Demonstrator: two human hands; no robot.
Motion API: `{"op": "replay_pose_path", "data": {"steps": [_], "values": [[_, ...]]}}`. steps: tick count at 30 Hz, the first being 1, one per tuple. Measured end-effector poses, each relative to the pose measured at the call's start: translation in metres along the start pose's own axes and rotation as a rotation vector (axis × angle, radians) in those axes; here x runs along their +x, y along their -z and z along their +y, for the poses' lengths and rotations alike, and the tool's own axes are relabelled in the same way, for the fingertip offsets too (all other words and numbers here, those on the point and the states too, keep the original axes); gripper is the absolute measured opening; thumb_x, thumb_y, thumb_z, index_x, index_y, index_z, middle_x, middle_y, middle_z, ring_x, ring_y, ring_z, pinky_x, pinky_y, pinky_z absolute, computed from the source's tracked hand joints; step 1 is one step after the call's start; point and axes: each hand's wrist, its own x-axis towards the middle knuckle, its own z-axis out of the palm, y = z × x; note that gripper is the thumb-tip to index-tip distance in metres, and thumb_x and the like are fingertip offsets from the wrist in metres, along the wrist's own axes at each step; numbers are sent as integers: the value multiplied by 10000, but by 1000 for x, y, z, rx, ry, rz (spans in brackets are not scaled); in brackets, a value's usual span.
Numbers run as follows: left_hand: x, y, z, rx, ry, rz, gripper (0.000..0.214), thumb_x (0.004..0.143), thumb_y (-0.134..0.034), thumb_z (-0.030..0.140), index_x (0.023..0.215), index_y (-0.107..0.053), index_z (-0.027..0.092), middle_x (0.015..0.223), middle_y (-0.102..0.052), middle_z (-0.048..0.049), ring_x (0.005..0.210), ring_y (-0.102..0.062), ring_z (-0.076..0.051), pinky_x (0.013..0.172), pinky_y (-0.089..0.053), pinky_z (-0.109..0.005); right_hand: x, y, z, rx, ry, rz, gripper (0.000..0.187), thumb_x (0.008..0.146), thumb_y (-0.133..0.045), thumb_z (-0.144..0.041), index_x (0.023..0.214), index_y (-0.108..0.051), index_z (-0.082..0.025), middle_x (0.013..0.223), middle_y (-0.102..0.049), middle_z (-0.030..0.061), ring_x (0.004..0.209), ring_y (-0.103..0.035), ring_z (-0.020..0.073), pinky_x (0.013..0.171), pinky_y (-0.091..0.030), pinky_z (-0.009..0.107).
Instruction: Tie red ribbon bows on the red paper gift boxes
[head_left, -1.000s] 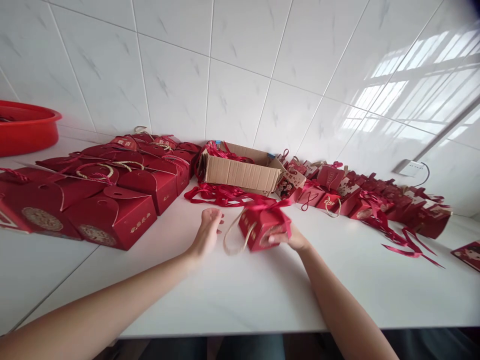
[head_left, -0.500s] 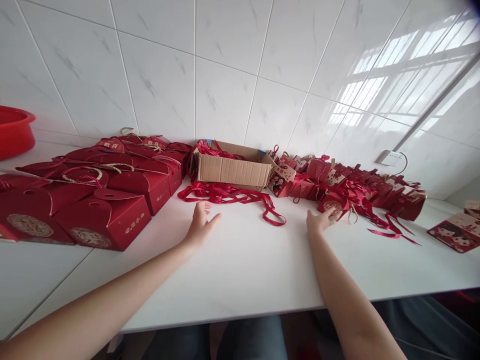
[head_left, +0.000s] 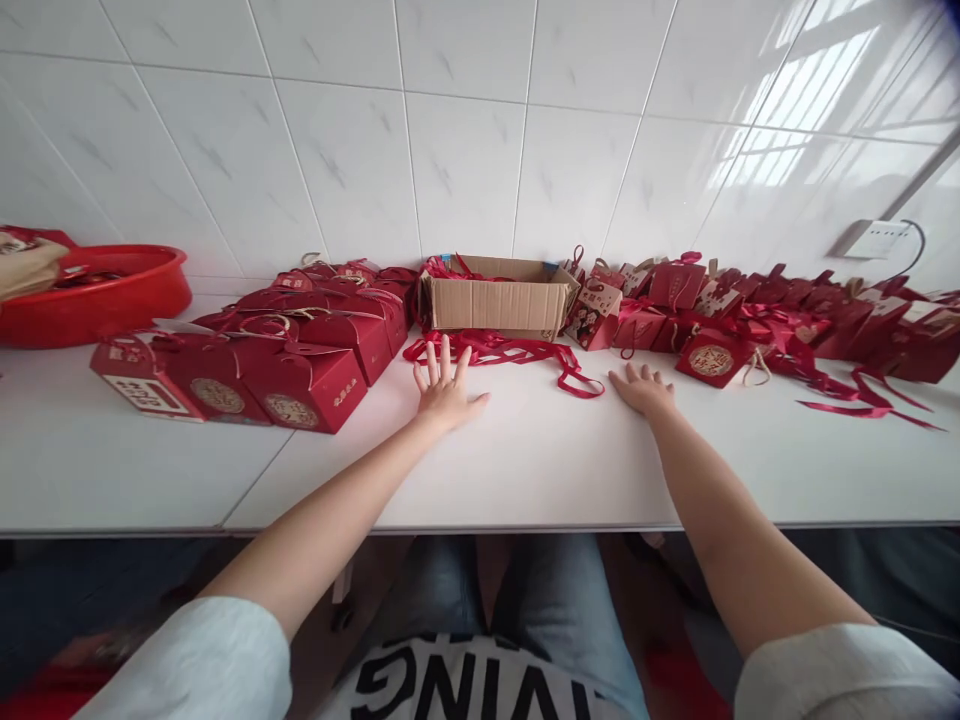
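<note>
While the red ribbons [head_left: 517, 350] lie in a loose heap on the white bench [head_left: 525, 470], just in front of the cardboard box [head_left: 499, 305], my left grip [head_left: 448, 385] rests flat at their near edge. Its fingers [head_left: 444, 358] are spread wide and it holds nothing. The fingertips reach the ribbons, but I cannot tell if they press on them. One end of the ribbons loops out between my two grips.

My right grip [head_left: 643, 390] lies palm down on the bench too. It is open and holds nothing. Near it, on its right, stands a small red box with a round gold picture [head_left: 709, 360]. They are not touching.

Some more ribbons hang out of the cardboard box, which stands open against the white tiled wall [head_left: 465, 150]. Left of it sit the big red gift boxes [head_left: 300, 385], packed close together, some with rope handles on top. Right of it runs a long row of small red gift boxes [head_left: 652, 295], with more ribbon trailing on the bench at the far end. A red basin [head_left: 112, 295] stands far off to the left. A white wall socket [head_left: 874, 240] sits on the wall at the right. My blue jeans [head_left: 525, 590] show below the bench edge.
</note>
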Motion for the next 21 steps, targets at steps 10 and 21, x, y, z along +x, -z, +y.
{"op": "replay_pose_path", "data": {"steps": [10, 21], "values": [[5, 8, 9, 97, 73, -240, 1089, 670, -304, 841, 1489, 45, 214, 1533, 237, -74, 1369, 283, -323, 1068, 140, -607, -22, 3, 10, -31, 48, -20, 775, 862, -175, -666, 1487, -211, -210, 1561, -133, 83, 1417, -125, 329, 1117, -139, 525], [-11, 18, 16, 74, 165, -417, 941, 688, -253, 827, 1479, -156, 329, 1577, -19, -3, 1422, 48, -383, 1090, -9, -640, -51, 5, 23, -43, 103, -19, 778, 863, -189, -660, 1485, -219, -194, 1558, -145, 92, 1410, -140, 341, 1110, -156, 544]]}}
